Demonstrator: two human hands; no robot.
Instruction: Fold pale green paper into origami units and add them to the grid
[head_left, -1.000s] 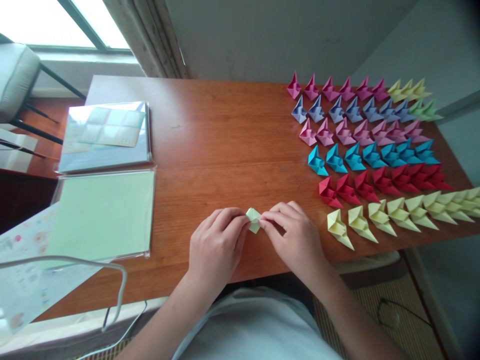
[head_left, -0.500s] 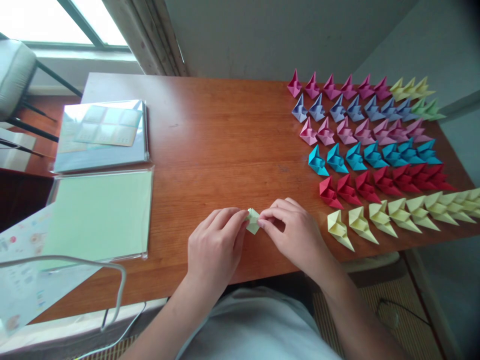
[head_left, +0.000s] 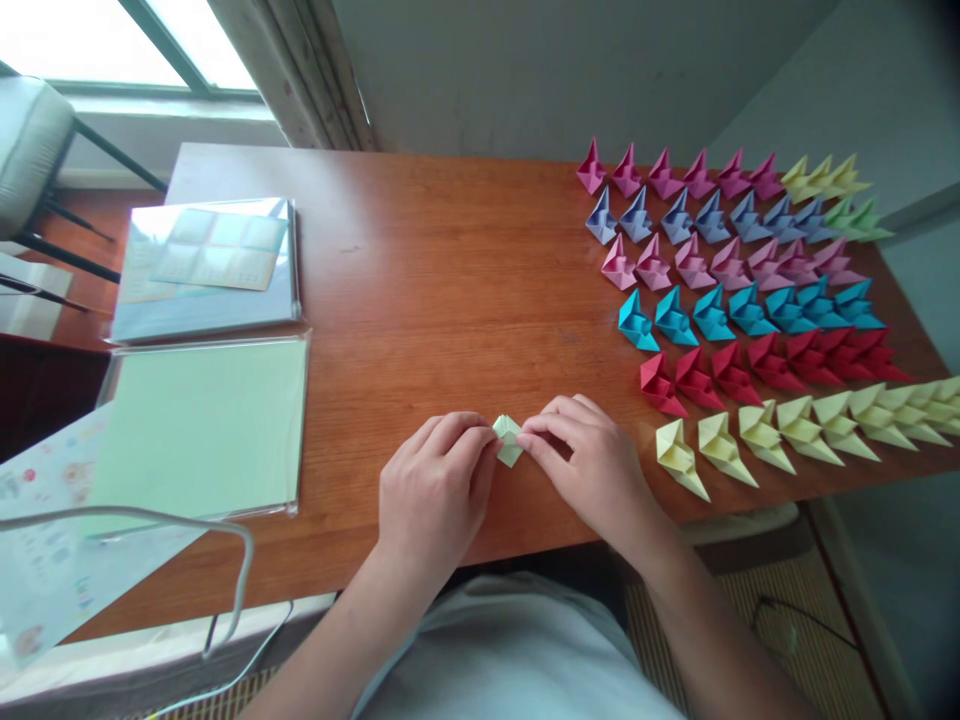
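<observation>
Between my two hands is a small pale green folded paper (head_left: 508,443), held near the front edge of the table. My left hand (head_left: 435,475) pinches its left side between thumb and forefinger. On its right side, my right hand (head_left: 589,460) grips it with thumb and fingertips. The paper looks like a compact diamond with layered folds at the top; its side corners are covered by my fingertips. Just right of my right hand begins a row of pale yellow folded paper pieces (head_left: 677,458).
Rows of folded paper in red (head_left: 660,385), turquoise (head_left: 637,320), pink (head_left: 619,265), lavender (head_left: 602,218) and magenta (head_left: 592,170) fill the wooden table's (head_left: 420,270) right side. At left lie a pack of green paper sheets (head_left: 202,430), a bluish pack (head_left: 217,310) and a white cable (head_left: 244,570).
Both hands still pinch the folded paper, and its position is nearly the same. The left fingers have shifted slightly, showing a little more of the paper's left side.
</observation>
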